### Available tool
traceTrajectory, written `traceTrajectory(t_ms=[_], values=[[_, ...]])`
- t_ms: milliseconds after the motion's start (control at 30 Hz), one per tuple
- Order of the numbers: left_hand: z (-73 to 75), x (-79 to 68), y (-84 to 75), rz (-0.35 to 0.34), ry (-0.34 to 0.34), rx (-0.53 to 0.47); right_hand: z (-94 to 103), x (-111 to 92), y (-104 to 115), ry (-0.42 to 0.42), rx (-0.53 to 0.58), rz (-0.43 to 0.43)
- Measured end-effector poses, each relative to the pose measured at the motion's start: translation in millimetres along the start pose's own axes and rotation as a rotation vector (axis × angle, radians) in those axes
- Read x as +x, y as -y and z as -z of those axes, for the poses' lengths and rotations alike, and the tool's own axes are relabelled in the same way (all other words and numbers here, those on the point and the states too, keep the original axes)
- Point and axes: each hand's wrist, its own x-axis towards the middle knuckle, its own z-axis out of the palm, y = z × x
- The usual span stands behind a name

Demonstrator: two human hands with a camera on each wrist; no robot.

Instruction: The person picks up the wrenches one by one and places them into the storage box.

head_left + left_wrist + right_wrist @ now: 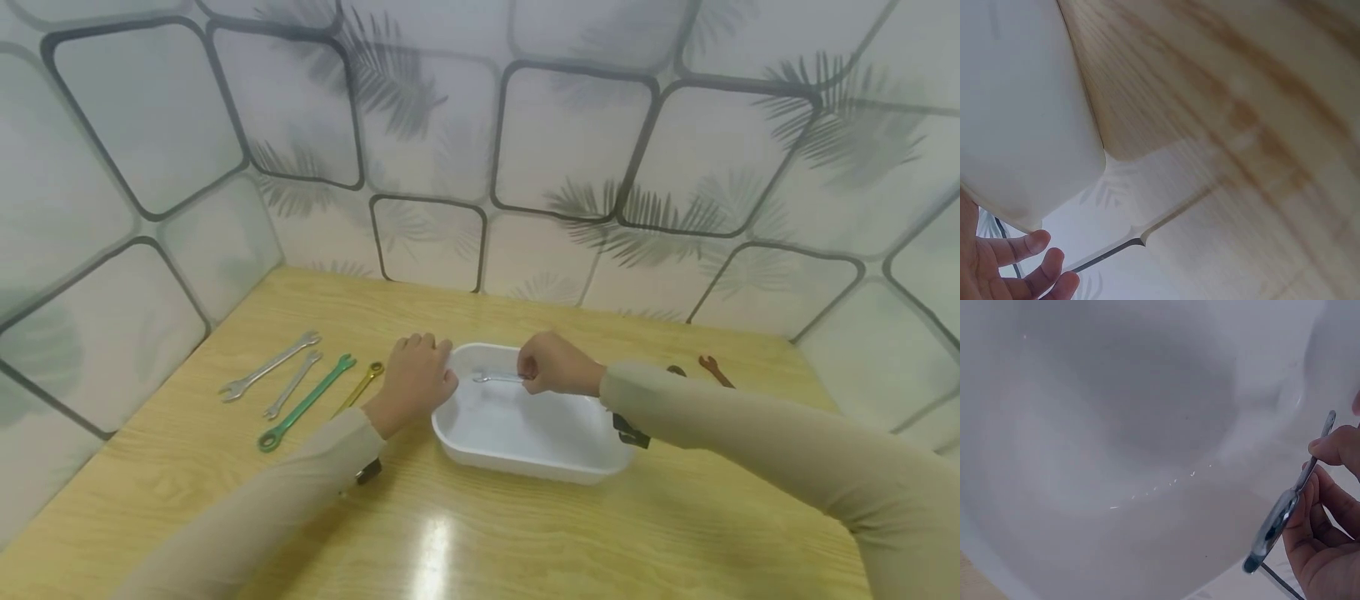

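Observation:
A white oval-cornered tray (525,425) stands on the table in front of me. Over its far side my right hand (558,364) pinches a small silver wrench (495,377) between thumb and fingers. In the right wrist view that wrench (1280,519) slants above the tray floor, its thick end pointing down. My left hand (412,379) is at the tray's left end, holding the rim. The left wrist view shows its fingers (1035,244) just outside the tray wall (1029,125); the thumb is hidden there.
Left of the tray lie two silver wrenches (270,367), a green wrench (311,402) and a gold wrench (362,390), the last partly behind my left arm. Beyond my right forearm show a reddish-brown wrench (715,371) and a dark rounded end (677,371). Patterned walls (427,242) border the wooden table.

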Motion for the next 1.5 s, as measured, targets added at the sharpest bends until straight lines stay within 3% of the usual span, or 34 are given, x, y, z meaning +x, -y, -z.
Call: traceTrajectory(t_ms=[733,1133,1500], values=[[1.2,-1.1,-1.0,0.007,0.021,-0.014,-17.7,7.2,-1.0,0.034,-0.063,-0.028],[1.8,0.2,-1.0,0.005,0.022,-0.003,-28.5,9.6,-5.1,0.037,-0.011,-0.012],[1.6,0.7,-1.0,0.007,0.031,-0.003,-34.7,15.2,-12.3,0.114,-0.028,-0.010]])
